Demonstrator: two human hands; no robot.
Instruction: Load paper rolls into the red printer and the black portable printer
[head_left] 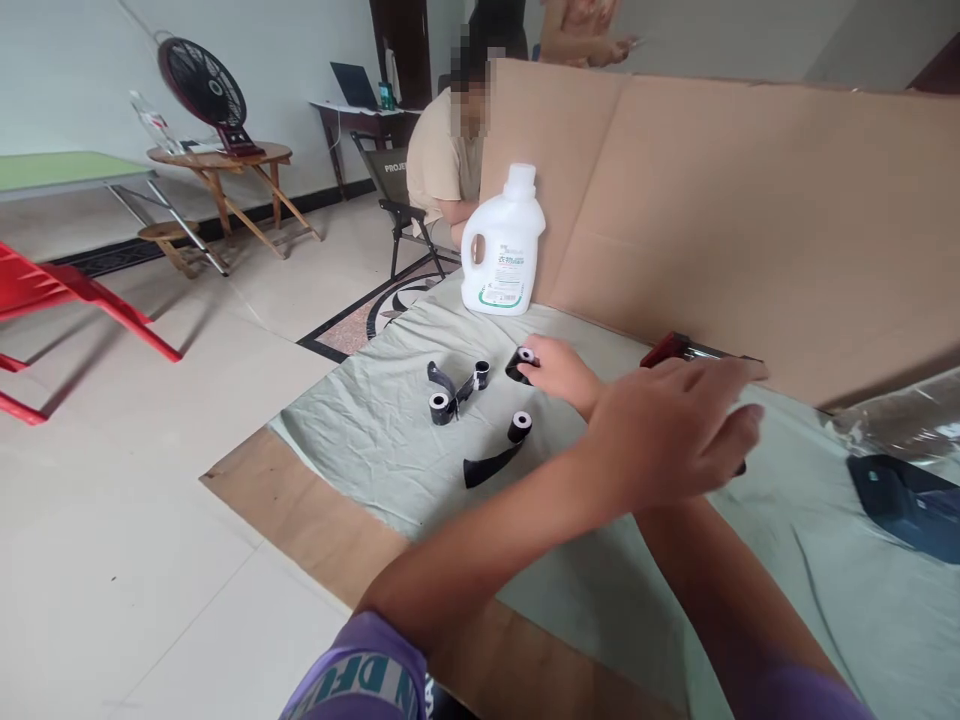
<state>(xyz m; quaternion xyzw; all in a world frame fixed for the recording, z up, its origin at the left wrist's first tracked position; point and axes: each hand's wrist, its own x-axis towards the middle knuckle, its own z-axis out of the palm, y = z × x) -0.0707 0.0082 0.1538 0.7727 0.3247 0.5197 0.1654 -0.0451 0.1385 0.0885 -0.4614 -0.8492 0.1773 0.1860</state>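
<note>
My arms cross over the cloth, the left above the right. Reaching to the far middle, my right hand (559,370) is closed around a small black roll with a white core (523,362). My left hand (686,425) is in the air on the right, slightly blurred, its visible fingers apart. Just behind it lies a red tool with a metal bar (667,350), partly covered by the hand. Another black roll (520,428) has a loose strip trailing toward me. Left of that, two more black rolls (440,407) lie with their curled strips touching or overlapping.
A white detergent jug (502,255) stands at the cloth's far edge, before a tall cardboard panel (720,210). On the right are clear plastic wrap (907,420) and a dark flat object (911,505). A seated person (439,150) and a standing person are beyond.
</note>
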